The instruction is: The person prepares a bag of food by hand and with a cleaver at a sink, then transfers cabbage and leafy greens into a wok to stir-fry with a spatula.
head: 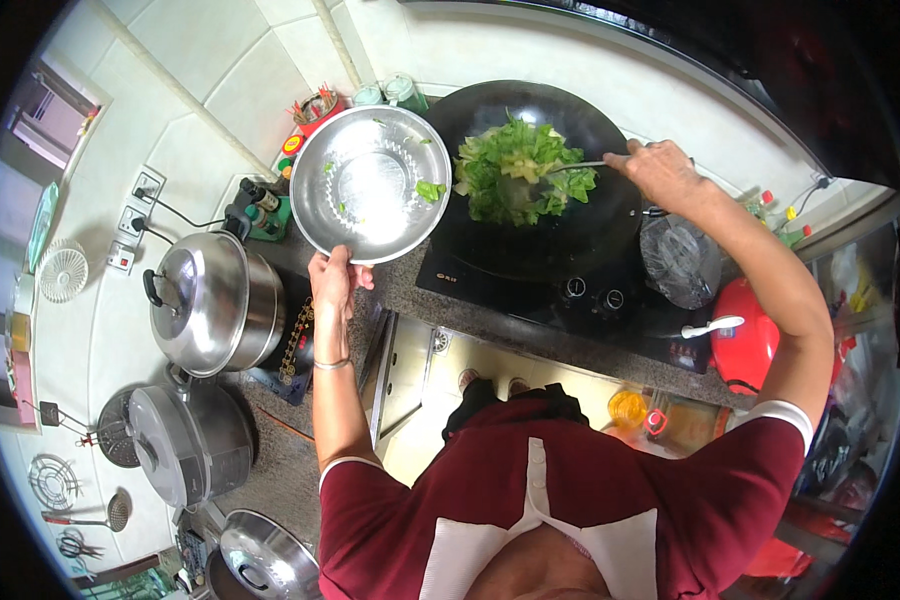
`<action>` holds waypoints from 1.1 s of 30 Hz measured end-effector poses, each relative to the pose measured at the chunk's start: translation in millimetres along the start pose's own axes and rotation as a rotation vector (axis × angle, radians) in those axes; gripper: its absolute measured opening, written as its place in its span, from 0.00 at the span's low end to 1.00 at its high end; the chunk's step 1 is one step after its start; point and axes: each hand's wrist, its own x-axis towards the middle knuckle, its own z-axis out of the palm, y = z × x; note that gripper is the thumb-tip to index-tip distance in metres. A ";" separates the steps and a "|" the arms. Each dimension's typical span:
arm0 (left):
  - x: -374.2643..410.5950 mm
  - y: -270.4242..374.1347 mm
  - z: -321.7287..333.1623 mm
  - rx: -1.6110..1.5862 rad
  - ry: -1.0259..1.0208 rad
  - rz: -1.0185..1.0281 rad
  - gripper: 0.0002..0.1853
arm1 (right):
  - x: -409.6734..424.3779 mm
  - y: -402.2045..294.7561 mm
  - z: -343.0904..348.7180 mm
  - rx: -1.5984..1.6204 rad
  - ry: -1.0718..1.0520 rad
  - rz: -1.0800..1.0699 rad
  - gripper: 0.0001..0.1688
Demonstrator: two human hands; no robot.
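Observation:
My left hand (337,281) grips the near rim of a stainless steel bowl (367,187), tilted so that its inside faces me. A few bits of green leaf (430,191) cling to the metal. My right hand (664,174) is closed around a thin-handled cooking utensil (581,165), whose far end goes into chopped leafy greens (521,169). Those greens lie heaped in a large black wok (540,247) on the stove. What kind of head the utensil has is hidden among the leaves.
A lidded steel pot (214,304) stands on an induction cooker (296,341) at left, with a grey electric cooker (195,442) nearer me. Right of the wok are a plastic-covered container (679,259), a white-handled utensil (712,326) and a red object (746,330). Glass jars (401,91) stand behind the bowl.

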 end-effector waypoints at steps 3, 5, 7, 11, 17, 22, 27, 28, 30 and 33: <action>-12.3 -3.1 -8.1 -0.010 0.021 -0.011 0.08 | 9.6 10.9 -16.1 0.214 -0.005 0.061 0.18; -19.4 -5.9 -11.3 -0.015 0.050 -0.025 0.08 | 25.0 21.4 -7.6 0.257 0.025 0.019 0.17; -22.9 -9.4 -14.0 -0.022 0.066 -0.042 0.08 | 40.6 26.0 0.9 0.226 -0.020 0.034 0.19; -35.1 -10.8 -10.9 -0.032 0.086 -0.083 0.08 | 63.2 3.9 32.0 -0.077 0.096 -0.007 0.16; -45.1 -15.8 -12.8 -0.078 0.078 -0.080 0.07 | 47.7 -33.7 24.4 -0.004 0.084 -0.220 0.17; -51.0 -18.2 -14.1 -0.107 0.061 -0.066 0.08 | -1.8 -29.2 -13.5 0.128 -0.078 -0.186 0.18; -66.5 -12.9 -17.3 -0.168 0.087 -0.093 0.11 | -54.3 -24.2 -65.8 0.334 -0.172 -0.118 0.18; -69.9 -14.2 -21.0 -0.193 0.085 -0.093 0.11 | -59.4 -25.4 -75.4 0.373 -0.194 -0.118 0.18; -75.4 -17.0 -26.6 -0.228 0.081 -0.098 0.11 | -67.3 -30.8 -91.0 0.394 -0.199 -0.173 0.19; -83.8 -17.9 -30.7 -0.250 0.086 -0.105 0.10 | -59.0 -46.5 -90.3 0.400 -0.148 -0.261 0.18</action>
